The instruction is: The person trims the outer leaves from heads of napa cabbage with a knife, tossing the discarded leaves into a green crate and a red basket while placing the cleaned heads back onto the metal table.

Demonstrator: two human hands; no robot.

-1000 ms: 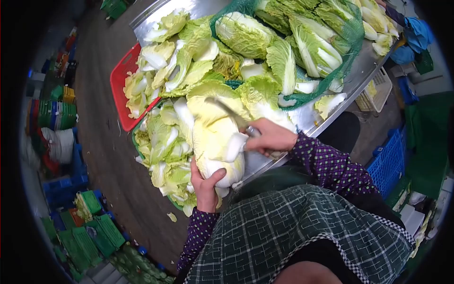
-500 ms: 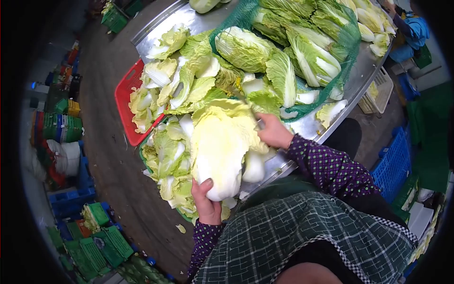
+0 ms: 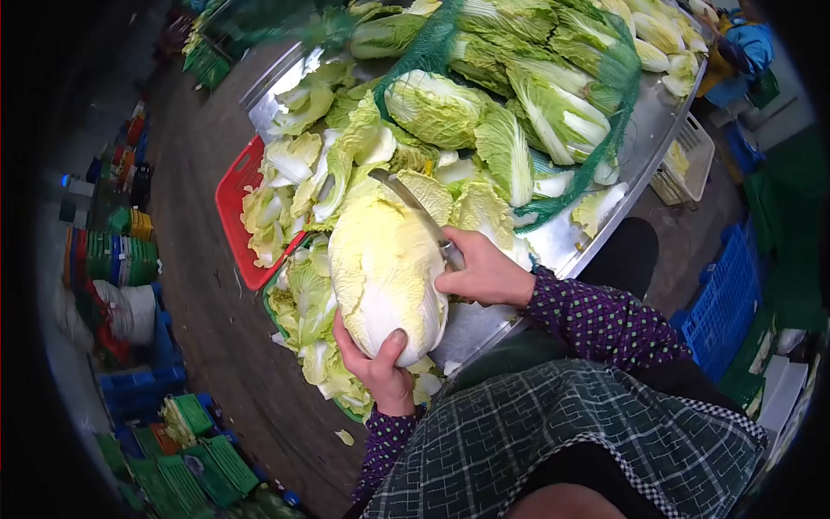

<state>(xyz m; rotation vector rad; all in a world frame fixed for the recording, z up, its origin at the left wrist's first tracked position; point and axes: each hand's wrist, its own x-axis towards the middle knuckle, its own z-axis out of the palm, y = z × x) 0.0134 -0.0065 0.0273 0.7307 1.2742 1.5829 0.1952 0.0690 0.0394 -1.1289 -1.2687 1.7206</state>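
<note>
My left hand [image 3: 378, 362] cups the base of a pale yellow napa cabbage [image 3: 380, 268], its thumb pressed on the white stem end. In my right hand [image 3: 486, 270] is a knife [image 3: 410, 201], the fingers wrapped round its handle. The blade lies along the cabbage's upper right side, with its tip near the leafy end. Loose outer leaves [image 3: 484, 212] rest just beyond the blade. More trimmed leaves [image 3: 313, 303] fill a green-rimmed container below and left of the cabbage.
A red crate [image 3: 239, 203] with leaves stands at the table's left corner. Whole cabbages [image 3: 553, 95] lie in a green net [image 3: 624, 104] on the metal table [image 3: 588, 246]. A white basket [image 3: 692, 164] and blue crate [image 3: 718, 290] are at right. Another person [image 3: 743, 52] is at upper right.
The outer leaf covering the cabbage has come away, and the cabbage now shows rounder and paler. My right hand has moved slightly down and left. A green blur appears at the top left.
</note>
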